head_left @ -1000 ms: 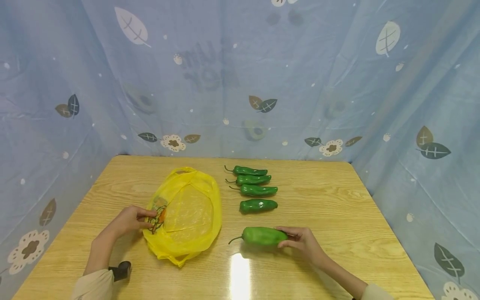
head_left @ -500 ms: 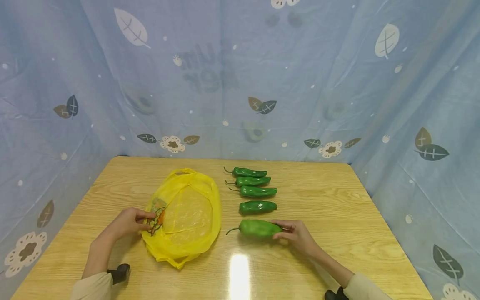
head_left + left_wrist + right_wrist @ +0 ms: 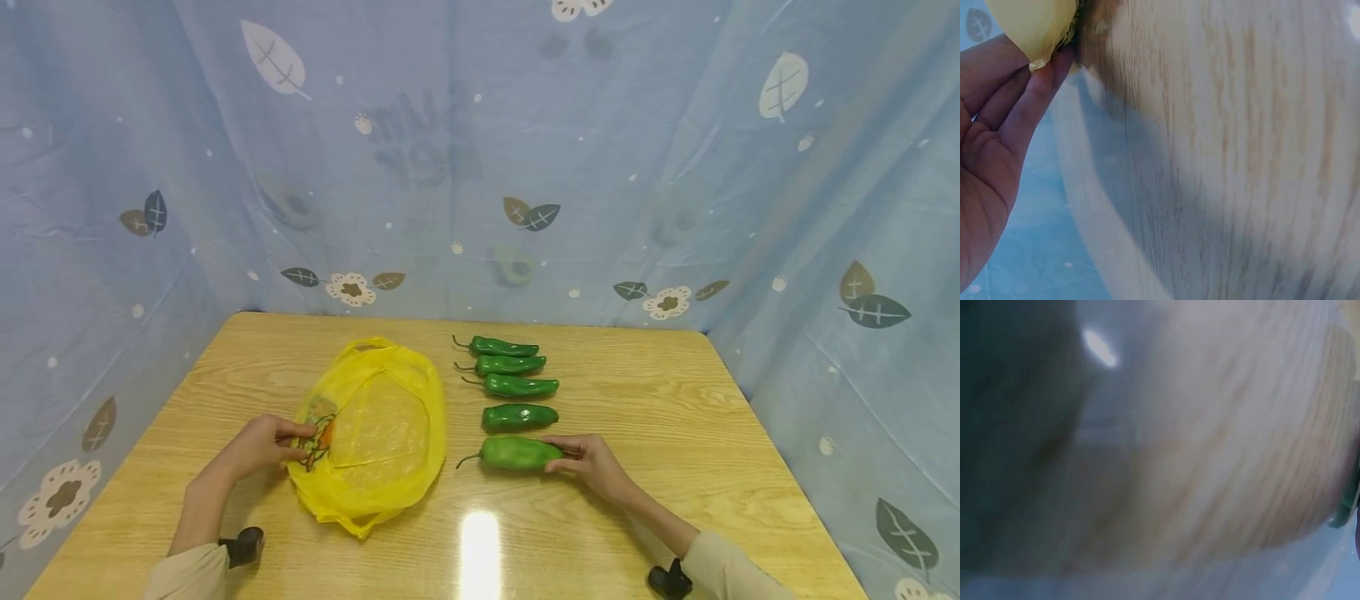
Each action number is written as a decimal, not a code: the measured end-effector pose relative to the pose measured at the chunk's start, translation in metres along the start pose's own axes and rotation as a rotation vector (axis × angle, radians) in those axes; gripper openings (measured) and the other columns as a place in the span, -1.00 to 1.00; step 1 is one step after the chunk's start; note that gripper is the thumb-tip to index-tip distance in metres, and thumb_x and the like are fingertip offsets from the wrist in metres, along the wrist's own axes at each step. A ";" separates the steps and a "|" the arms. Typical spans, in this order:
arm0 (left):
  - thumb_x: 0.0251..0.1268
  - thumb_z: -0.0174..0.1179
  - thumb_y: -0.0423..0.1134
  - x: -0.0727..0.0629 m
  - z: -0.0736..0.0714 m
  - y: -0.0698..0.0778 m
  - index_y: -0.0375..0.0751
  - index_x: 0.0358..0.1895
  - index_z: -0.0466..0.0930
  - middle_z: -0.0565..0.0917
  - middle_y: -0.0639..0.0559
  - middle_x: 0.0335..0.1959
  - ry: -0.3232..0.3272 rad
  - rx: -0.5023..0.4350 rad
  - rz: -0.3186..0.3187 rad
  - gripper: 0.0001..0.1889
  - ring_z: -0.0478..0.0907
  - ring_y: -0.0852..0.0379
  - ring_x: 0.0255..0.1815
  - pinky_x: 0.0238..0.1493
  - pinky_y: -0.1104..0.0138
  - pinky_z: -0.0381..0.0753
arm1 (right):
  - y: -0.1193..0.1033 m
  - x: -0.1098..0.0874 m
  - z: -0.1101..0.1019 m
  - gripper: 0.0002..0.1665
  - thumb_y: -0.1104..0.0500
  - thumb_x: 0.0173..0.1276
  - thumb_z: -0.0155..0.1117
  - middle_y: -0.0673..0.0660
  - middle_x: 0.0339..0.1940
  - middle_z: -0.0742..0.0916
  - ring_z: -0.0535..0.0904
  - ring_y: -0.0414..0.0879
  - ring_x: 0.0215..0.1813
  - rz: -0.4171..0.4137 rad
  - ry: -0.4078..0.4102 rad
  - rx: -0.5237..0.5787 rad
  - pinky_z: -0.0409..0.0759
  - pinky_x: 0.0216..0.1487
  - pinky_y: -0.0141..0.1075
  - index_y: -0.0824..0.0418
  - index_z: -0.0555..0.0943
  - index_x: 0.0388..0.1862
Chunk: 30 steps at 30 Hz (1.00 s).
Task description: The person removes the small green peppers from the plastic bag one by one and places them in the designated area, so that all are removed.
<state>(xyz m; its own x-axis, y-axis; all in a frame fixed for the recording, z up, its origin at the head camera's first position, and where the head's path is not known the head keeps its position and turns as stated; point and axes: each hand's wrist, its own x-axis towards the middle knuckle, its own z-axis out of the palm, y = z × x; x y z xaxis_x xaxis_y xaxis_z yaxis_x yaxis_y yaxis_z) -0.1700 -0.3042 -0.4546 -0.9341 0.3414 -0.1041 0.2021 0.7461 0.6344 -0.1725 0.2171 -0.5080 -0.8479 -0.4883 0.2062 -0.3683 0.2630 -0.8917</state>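
My left hand [image 3: 258, 446] pinches the left edge of a yellow plastic bag [image 3: 360, 498] with a printed picture. The bag lies with its mouth spread wide toward me. In the left wrist view, fingers and thumb close on a fold of the bag [image 3: 1035, 25]. On the right, my right hand [image 3: 596, 467] holds the blunt end of a large light-green pepper [image 3: 516, 453], its stem pointing left at the bag. The pepper is low over the table, right in front of a shorter, glossy dark-green pepper [image 3: 520, 417]. The right wrist view barely catches the hand's work.
Behind the glossy pepper, three slim green peppers lie in a row, the nearest slim pepper [image 3: 521, 386] parallel to the others. A wooden table [image 3: 637, 392] carries everything. Blue patterned curtains [image 3: 480, 167] hang along its back and sides.
My right hand has moved the large pepper away from me, closer to the row, and lowered it slightly. My left hand and the bag stay where they were.
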 end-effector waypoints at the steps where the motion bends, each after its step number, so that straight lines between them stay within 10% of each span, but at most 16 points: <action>1: 0.13 0.35 -0.34 0.000 0.000 0.001 -0.41 0.00 0.66 0.66 -0.30 -0.02 0.003 -0.004 -0.008 -0.65 0.57 -0.27 0.02 -0.08 0.06 0.64 | 0.001 0.001 0.000 -0.48 0.22 0.15 0.41 0.40 0.03 0.65 0.67 -0.25 -0.12 -0.002 -0.004 -0.009 0.62 -0.34 -0.45 0.44 0.60 0.08; 30: 0.12 0.36 -0.36 0.000 0.000 0.000 -0.43 0.00 0.65 0.65 -0.33 -0.02 -0.006 -0.017 -0.011 -0.65 0.56 -0.29 0.02 -0.08 0.06 0.63 | -0.005 0.026 -0.018 -0.48 0.11 0.12 0.45 0.30 -0.05 0.71 0.66 0.07 -0.01 0.056 -0.119 -0.210 0.64 -0.07 -0.35 0.37 0.66 0.02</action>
<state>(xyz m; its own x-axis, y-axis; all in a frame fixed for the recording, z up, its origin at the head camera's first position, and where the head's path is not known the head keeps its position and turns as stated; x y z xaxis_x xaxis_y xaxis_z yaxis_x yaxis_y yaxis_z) -0.1700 -0.3039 -0.4547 -0.9345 0.3367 -0.1152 0.1871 0.7402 0.6459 -0.1994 0.2180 -0.4912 -0.8227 -0.5598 0.0988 -0.4039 0.4533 -0.7946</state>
